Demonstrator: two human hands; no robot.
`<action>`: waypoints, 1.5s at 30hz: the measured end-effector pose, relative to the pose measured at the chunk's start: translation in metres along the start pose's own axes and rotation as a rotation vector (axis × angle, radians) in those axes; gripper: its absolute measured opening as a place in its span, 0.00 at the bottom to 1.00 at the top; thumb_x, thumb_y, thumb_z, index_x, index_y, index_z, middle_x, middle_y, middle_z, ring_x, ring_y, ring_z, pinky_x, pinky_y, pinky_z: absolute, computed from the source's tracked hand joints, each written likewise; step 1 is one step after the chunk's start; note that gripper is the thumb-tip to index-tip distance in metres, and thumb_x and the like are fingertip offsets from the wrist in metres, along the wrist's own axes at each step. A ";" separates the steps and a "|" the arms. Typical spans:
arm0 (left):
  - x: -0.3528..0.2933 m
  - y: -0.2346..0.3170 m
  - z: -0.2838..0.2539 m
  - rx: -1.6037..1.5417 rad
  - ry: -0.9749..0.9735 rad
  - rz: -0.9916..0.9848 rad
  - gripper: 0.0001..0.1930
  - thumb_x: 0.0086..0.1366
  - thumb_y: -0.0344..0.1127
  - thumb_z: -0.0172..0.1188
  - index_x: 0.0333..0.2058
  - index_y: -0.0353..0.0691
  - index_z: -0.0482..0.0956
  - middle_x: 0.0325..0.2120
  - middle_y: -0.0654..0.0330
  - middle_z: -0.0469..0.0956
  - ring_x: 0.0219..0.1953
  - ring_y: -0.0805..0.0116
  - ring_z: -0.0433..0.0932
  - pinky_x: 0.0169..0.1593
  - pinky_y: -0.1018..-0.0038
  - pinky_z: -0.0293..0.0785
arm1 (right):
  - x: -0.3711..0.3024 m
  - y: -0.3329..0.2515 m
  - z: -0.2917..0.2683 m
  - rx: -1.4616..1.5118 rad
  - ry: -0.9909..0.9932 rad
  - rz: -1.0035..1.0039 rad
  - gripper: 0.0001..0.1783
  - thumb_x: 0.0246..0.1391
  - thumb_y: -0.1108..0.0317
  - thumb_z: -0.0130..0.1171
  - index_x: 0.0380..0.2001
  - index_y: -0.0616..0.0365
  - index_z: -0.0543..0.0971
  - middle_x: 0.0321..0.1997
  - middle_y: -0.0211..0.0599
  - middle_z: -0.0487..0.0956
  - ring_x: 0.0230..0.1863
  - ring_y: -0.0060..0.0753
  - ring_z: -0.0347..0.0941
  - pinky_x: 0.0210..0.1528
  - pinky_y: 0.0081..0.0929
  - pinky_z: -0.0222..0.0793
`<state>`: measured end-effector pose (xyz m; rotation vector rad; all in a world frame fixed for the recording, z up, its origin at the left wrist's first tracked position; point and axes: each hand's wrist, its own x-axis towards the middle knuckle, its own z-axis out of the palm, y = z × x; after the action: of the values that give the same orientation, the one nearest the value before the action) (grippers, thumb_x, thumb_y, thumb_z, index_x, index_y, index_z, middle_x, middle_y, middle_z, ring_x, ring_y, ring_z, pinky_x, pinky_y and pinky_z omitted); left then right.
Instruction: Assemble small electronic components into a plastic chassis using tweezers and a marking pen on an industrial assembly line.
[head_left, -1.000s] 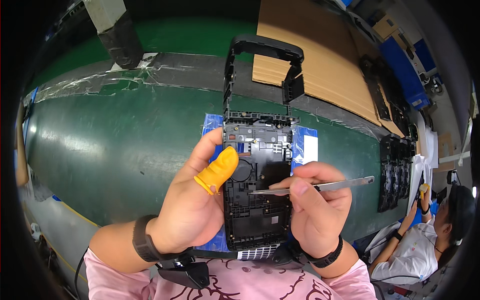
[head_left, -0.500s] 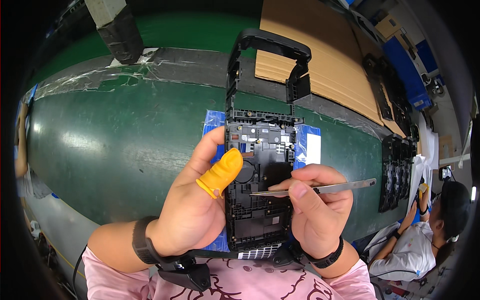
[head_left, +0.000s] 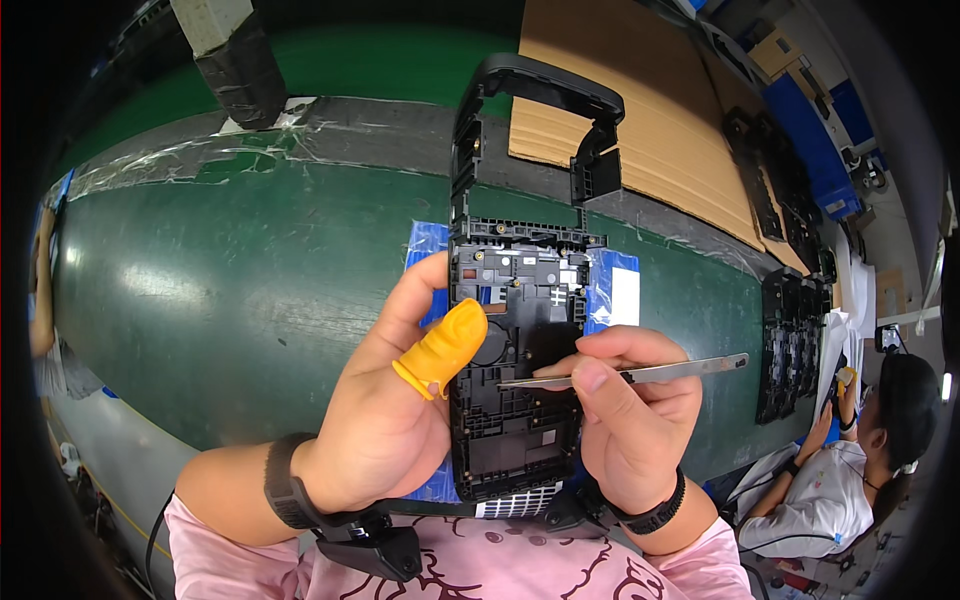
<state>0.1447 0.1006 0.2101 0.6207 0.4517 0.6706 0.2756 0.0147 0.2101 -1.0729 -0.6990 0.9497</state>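
Black plastic housing (head_left: 515, 455) held for close handwork above a green surface (head_left: 230, 330). The housing is placed directly before the person, its ribbed inner face turned up and its open frame end pointed away; a blue film-wrapped pad (head_left: 427, 242) is seen beneath, though whether the housing is rested on it cannot be told. The housing's left edge is gripped by the left hand (head_left: 375, 430), the thumb, covered by a yellow finger cot (head_left: 445, 345), being laid over the face. A slim metal tool (head_left: 690, 369), apparently tweezers, is pinched in a narrow grip between thumb and fingers of the right hand (head_left: 640, 415), its tip directed at the ribbed middle of the housing; contact at the tip cannot be confirmed. The inner face could be scratched, or a thin rib bent, if the tip is pressed too hard or allowed to slip. The housing could be twisted off line under such pressure, since no firm hold by the right hand is seen, and the torn-looking cot could be snagged on the ribs.
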 end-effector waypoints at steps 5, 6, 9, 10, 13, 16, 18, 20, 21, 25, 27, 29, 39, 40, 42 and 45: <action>-0.001 -0.002 -0.007 -0.065 -0.112 0.012 0.26 0.57 0.19 0.48 0.54 0.42 0.54 0.45 0.56 0.68 0.49 0.69 0.68 0.50 0.73 0.65 | 0.001 0.001 -0.002 -0.001 -0.011 0.002 0.09 0.48 0.81 0.53 0.35 0.70 0.72 0.29 0.41 0.76 0.31 0.25 0.74 0.34 0.17 0.69; -0.001 -0.002 -0.007 -0.064 -0.117 0.012 0.26 0.57 0.19 0.48 0.54 0.42 0.54 0.45 0.56 0.68 0.49 0.69 0.68 0.50 0.73 0.65 | 0.001 0.001 -0.002 -0.009 -0.007 -0.001 0.09 0.48 0.81 0.53 0.35 0.70 0.72 0.29 0.40 0.76 0.31 0.24 0.74 0.34 0.17 0.69; -0.001 -0.005 -0.005 0.077 -0.069 0.037 0.32 0.51 0.11 0.44 0.55 0.41 0.52 0.46 0.55 0.67 0.49 0.67 0.68 0.50 0.74 0.65 | 0.000 0.002 -0.001 -0.013 0.002 -0.006 0.09 0.48 0.81 0.53 0.35 0.69 0.73 0.28 0.39 0.76 0.31 0.24 0.74 0.33 0.16 0.69; -0.001 -0.007 -0.006 0.127 -0.077 0.071 0.32 0.51 0.10 0.43 0.55 0.41 0.52 0.46 0.55 0.67 0.49 0.67 0.68 0.50 0.75 0.65 | 0.000 0.002 -0.001 -0.008 0.004 -0.001 0.09 0.48 0.81 0.53 0.35 0.69 0.73 0.28 0.39 0.76 0.30 0.23 0.73 0.33 0.15 0.68; 0.001 -0.005 -0.005 0.186 -0.057 0.074 0.33 0.50 0.09 0.42 0.55 0.41 0.52 0.46 0.55 0.67 0.48 0.67 0.68 0.50 0.75 0.65 | 0.001 -0.006 -0.007 -0.018 0.071 0.032 0.09 0.47 0.81 0.54 0.35 0.68 0.73 0.26 0.37 0.76 0.28 0.20 0.72 0.29 0.14 0.66; 0.014 -0.003 -0.009 0.149 -0.019 0.053 0.31 0.50 0.10 0.44 0.53 0.41 0.56 0.44 0.55 0.69 0.45 0.68 0.71 0.47 0.74 0.68 | 0.006 -0.021 -0.027 0.073 0.181 -0.172 0.09 0.47 0.79 0.53 0.35 0.67 0.72 0.25 0.37 0.76 0.18 0.16 0.63 0.24 0.13 0.61; 0.038 0.006 -0.015 0.125 0.012 0.020 0.21 0.56 0.19 0.44 0.49 0.39 0.60 0.40 0.57 0.72 0.40 0.68 0.74 0.44 0.73 0.71 | 0.004 -0.035 -0.033 0.061 0.255 -0.213 0.10 0.47 0.78 0.53 0.36 0.66 0.71 0.25 0.40 0.76 0.17 0.16 0.60 0.24 0.15 0.61; 0.079 0.031 -0.021 -0.011 -0.010 0.013 0.15 0.61 0.30 0.42 0.47 0.38 0.62 0.37 0.58 0.74 0.35 0.68 0.76 0.40 0.71 0.74 | -0.008 -0.043 -0.045 0.062 0.216 -0.228 0.12 0.45 0.79 0.53 0.37 0.65 0.71 0.25 0.41 0.76 0.19 0.18 0.64 0.26 0.18 0.64; 0.102 0.050 -0.013 0.098 0.077 -0.004 0.17 0.61 0.31 0.43 0.49 0.37 0.61 0.40 0.57 0.72 0.38 0.68 0.74 0.43 0.71 0.71 | -0.015 -0.047 -0.036 0.022 0.210 -0.250 0.11 0.44 0.79 0.54 0.35 0.66 0.73 0.27 0.41 0.77 0.25 0.22 0.70 0.29 0.19 0.67; 0.167 0.100 -0.044 0.831 0.515 0.541 0.20 0.60 0.30 0.46 0.51 0.34 0.59 0.47 0.54 0.67 0.48 0.69 0.67 0.50 0.74 0.63 | -0.049 -0.073 -0.031 -0.292 -0.729 -0.486 0.09 0.44 0.77 0.54 0.32 0.65 0.76 0.31 0.45 0.73 0.27 0.39 0.71 0.26 0.27 0.67; 0.187 0.065 -0.021 1.102 0.309 0.785 0.20 0.56 0.26 0.50 0.49 0.35 0.61 0.44 0.56 0.68 0.47 0.69 0.66 0.49 0.76 0.62 | -0.057 -0.081 -0.025 -0.080 -0.846 -0.771 0.09 0.46 0.70 0.54 0.31 0.63 0.75 0.20 0.37 0.70 0.19 0.32 0.63 0.19 0.22 0.58; 0.183 0.017 0.035 1.258 -0.151 0.733 0.17 0.51 0.23 0.55 0.42 0.37 0.69 0.37 0.61 0.71 0.43 0.70 0.68 0.48 0.77 0.63 | -0.068 -0.092 -0.036 -0.119 -0.890 -0.747 0.10 0.45 0.67 0.55 0.32 0.61 0.76 0.20 0.36 0.68 0.19 0.34 0.63 0.18 0.24 0.57; 0.267 -0.143 0.205 1.654 -0.317 0.558 0.10 0.49 0.32 0.53 0.28 0.31 0.77 0.26 0.42 0.75 0.32 0.47 0.74 0.38 0.61 0.70 | -0.102 -0.103 -0.109 0.037 -0.828 -0.762 0.13 0.51 0.63 0.48 0.37 0.53 0.78 0.29 0.43 0.71 0.21 0.37 0.65 0.20 0.29 0.59; 0.283 -0.149 0.217 1.743 -0.253 0.559 0.12 0.51 0.35 0.54 0.28 0.31 0.77 0.27 0.42 0.75 0.33 0.47 0.74 0.38 0.61 0.69 | -0.103 -0.102 -0.112 0.042 -0.818 -0.792 0.13 0.51 0.64 0.49 0.37 0.53 0.78 0.30 0.46 0.72 0.22 0.38 0.66 0.20 0.28 0.60; 0.308 -0.168 0.237 1.704 -0.086 0.460 0.14 0.53 0.40 0.55 0.29 0.32 0.77 0.30 0.43 0.75 0.35 0.49 0.74 0.40 0.62 0.69 | -0.112 -0.102 -0.122 0.031 -0.737 -0.822 0.12 0.51 0.65 0.49 0.37 0.52 0.78 0.30 0.47 0.71 0.21 0.39 0.66 0.20 0.28 0.60; 0.341 -0.190 0.240 1.735 -0.013 0.351 0.17 0.53 0.42 0.54 0.32 0.32 0.77 0.34 0.44 0.75 0.39 0.51 0.74 0.42 0.65 0.69 | -0.113 -0.108 -0.134 0.059 -0.665 -0.849 0.11 0.50 0.69 0.51 0.36 0.55 0.78 0.28 0.46 0.72 0.20 0.35 0.66 0.19 0.25 0.59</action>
<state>0.6022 0.1273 0.1964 2.3744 0.8847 0.4599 0.3713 -0.1602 0.2629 -0.2945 -1.5074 0.5468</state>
